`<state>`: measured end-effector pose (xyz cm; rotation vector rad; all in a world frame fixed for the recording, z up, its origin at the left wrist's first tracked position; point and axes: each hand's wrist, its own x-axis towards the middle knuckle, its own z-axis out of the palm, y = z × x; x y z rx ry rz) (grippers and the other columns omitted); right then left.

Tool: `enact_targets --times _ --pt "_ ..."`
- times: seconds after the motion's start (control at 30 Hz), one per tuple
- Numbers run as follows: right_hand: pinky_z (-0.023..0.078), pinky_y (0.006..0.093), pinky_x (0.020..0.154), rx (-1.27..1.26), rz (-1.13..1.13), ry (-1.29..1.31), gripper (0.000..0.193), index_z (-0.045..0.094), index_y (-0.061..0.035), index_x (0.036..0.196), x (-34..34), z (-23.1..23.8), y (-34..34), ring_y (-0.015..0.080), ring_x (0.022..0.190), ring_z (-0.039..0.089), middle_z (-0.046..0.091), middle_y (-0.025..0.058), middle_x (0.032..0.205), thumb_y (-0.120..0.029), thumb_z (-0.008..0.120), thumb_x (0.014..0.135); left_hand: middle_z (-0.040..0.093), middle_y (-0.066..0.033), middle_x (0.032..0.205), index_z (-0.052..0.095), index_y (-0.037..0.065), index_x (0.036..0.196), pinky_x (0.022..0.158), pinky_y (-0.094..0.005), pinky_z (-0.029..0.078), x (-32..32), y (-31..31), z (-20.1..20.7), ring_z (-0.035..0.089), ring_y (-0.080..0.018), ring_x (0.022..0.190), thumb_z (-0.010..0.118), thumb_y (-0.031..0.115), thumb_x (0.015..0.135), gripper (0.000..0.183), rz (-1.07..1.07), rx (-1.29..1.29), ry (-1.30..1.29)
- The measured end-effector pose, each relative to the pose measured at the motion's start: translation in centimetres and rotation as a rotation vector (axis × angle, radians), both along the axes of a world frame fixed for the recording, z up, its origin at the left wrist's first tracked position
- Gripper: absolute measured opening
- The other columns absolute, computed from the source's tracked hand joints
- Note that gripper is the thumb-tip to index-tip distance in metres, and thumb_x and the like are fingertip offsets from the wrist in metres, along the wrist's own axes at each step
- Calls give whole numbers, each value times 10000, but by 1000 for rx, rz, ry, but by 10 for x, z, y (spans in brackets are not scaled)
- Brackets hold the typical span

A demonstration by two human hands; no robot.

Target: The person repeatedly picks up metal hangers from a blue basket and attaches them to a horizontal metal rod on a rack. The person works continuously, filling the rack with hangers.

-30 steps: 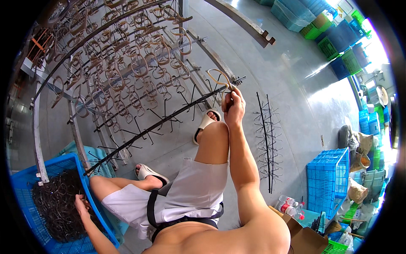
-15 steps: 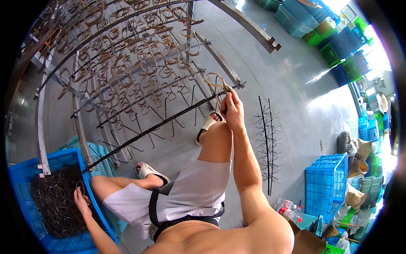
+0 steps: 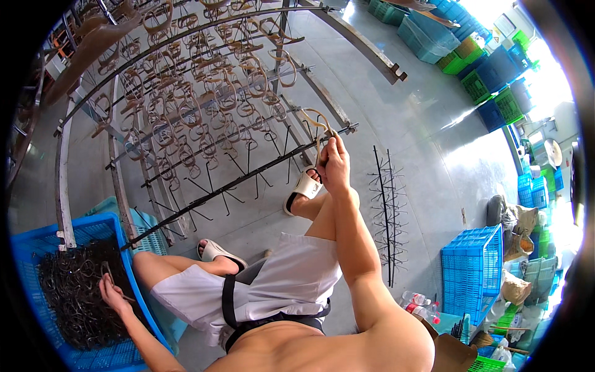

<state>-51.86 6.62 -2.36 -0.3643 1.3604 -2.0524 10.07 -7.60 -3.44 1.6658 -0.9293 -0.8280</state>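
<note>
My right hand (image 3: 336,162) is closed at the right end of a black hooked bar (image 3: 248,175), pinching a tan loop-shaped piece (image 3: 315,116) that curves up beyond the fingertips. Bare prongs stick out along the bar to the left of that hand. My left hand (image 3: 114,292) is over a blue crate (image 3: 131,280) at the lower left, its fingers bent together round a thin loop-shaped piece (image 3: 105,268). Beneath that hand lies a tangled heap of dark, thin looped pieces (image 3: 71,301).
Ahead stands a metal rack (image 3: 66,167) with rows of brown loops (image 3: 186,118) hung on bars. Another pronged bar (image 3: 387,217) lies on the floor to my right. An upright blue crate (image 3: 472,270), bottles (image 3: 418,304) and stacked bins (image 3: 493,80) are along the right side.
My left hand has shifted slightly up and left over the heap. My right hand stays at the bar's end with the tan piece. The whole view has tilted a little.
</note>
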Motion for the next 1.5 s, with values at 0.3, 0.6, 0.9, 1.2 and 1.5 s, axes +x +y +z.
enact_targets --times 0.3,0.6,0.9,1.2,1.5 --pt "279 199 360 97 -42 117 312 473 -62 1236 9 5 -7 49 439 333 387 -35 560 -214 422 968 618 -26 1036 592 67 1148 391 -140 220 -131 0 47 350 -5 500 499 140 892 282 -434 4 366" --pt "342 207 448 259 -54 361 301 504 -48 1213 3 2 -5 50 509 393 432 -34 597 -195 470 953 623 -46 1070 586 64 1056 420 -124 278 -145 -5 27 437 2 578 542 193 904 204 -414 11 376" --pt "363 226 453 291 -35 461 318 514 -47 1218 -6 5 2 64 491 409 454 -21 568 -208 480 946 638 -60 1067 564 86 972 422 -142 282 -149 5 28 403 -6 512 543 189 909 123 -383 -29 360" --pt "366 221 422 380 -84 436 355 484 -69 1263 -10 5 3 68 466 402 452 -14 576 -230 472 947 633 -2 1037 582 110 1000 428 -128 267 -146 8 29 400 -5 523 544 235 909 159 -431 4 285" --pt "373 408 864 367 -411 1006 358 475 21 1153 66 15 7 372 1010 420 417 215 1130 -166 572 864 463 51 752 605 78 995 439 -149 264 -153 72 78 390 -19 570 541 246 890 208 -186 -45 343"
